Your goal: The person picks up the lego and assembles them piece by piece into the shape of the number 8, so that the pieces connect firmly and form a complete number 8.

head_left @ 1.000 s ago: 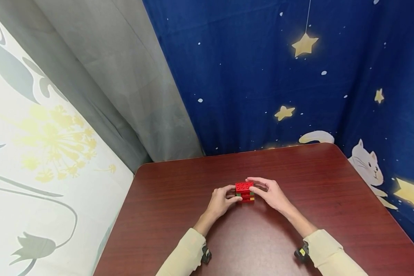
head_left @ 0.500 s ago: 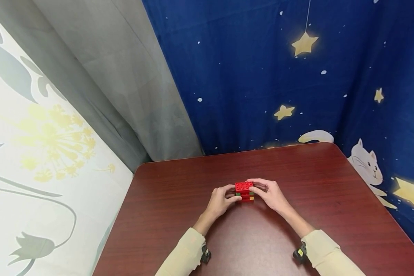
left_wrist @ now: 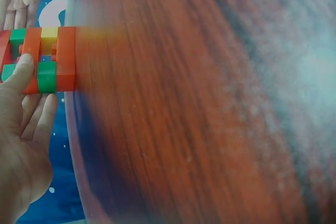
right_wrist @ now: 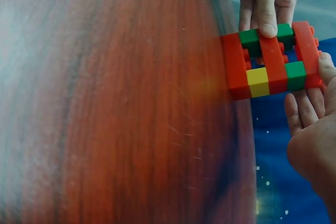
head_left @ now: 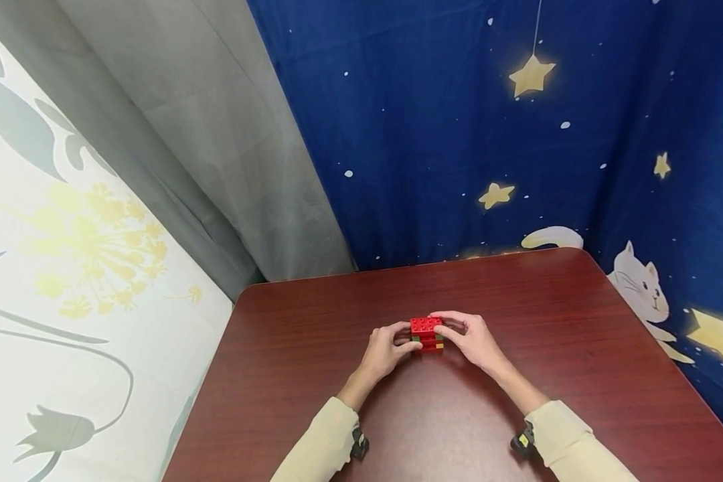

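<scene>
A stack of toy building blocks [head_left: 426, 326] stands upright on the table, between both hands. Three long red bricks form its layers, with the studded top brick [right_wrist: 306, 51] uppermost. Small green bricks [left_wrist: 46, 77] and a yellow brick [right_wrist: 258, 82] sit at the ends between the layers, leaving gaps in the middle. My left hand [head_left: 382, 353] grips the stack's left end, thumb on the middle red brick [right_wrist: 272, 59] and fingers behind. From the right, my right hand [head_left: 477, 340] pinches the top brick, thumb at its front and fingers at its back.
The stack rests on a glossy reddish-brown wooden table [head_left: 313, 321] with rounded corners. A blue star-patterned curtain [head_left: 434, 134] hangs behind its far edge. Grey fabric [head_left: 217, 134] and a white floral cloth [head_left: 96, 301] hang at the left.
Both hands keep their hold on the stack, with at most a tiny shift of the right hand. The stack has stayed in place.
</scene>
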### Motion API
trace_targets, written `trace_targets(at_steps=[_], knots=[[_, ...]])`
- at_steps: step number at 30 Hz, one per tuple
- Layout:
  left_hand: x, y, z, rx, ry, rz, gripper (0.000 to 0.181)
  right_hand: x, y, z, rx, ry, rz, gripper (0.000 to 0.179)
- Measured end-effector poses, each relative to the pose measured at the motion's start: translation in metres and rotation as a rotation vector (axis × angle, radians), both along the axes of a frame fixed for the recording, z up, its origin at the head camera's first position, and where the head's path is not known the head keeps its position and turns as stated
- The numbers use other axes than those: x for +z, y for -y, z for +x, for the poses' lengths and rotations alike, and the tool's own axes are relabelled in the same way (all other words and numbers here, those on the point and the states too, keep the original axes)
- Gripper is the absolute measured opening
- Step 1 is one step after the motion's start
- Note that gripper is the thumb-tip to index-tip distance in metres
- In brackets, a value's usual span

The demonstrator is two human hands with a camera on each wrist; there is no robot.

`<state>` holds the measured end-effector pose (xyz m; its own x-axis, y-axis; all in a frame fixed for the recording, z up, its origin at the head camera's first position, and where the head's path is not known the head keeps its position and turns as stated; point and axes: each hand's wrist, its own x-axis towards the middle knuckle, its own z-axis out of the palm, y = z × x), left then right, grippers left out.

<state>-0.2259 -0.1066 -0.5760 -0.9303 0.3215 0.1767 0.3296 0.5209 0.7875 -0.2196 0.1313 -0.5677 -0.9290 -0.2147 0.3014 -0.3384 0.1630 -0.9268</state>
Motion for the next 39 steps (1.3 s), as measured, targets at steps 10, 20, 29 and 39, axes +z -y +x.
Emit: trace_targets(at_steps=[10, 20, 29, 39], knots=[[0.001, 0.001, -0.001, -0.026, 0.000, -0.008, 0.047, -0.005, 0.001, -0.001, -0.015, -0.012, -0.006, 0.032], [0.014, 0.001, -0.006, -0.047, -0.253, 0.106, 0.038, -0.006, -0.003, -0.001, 0.011, -0.025, -0.054, 0.031], [0.016, -0.001, -0.002, 0.002, -0.180, 0.184, 0.031, -0.006, -0.002, -0.001, 0.012, -0.032, -0.028, 0.032], [0.013, -0.002, -0.003, 0.000, -0.142, 0.224, 0.030, 0.000, -0.004, -0.002, 0.034, -0.002, -0.011, 0.032]])
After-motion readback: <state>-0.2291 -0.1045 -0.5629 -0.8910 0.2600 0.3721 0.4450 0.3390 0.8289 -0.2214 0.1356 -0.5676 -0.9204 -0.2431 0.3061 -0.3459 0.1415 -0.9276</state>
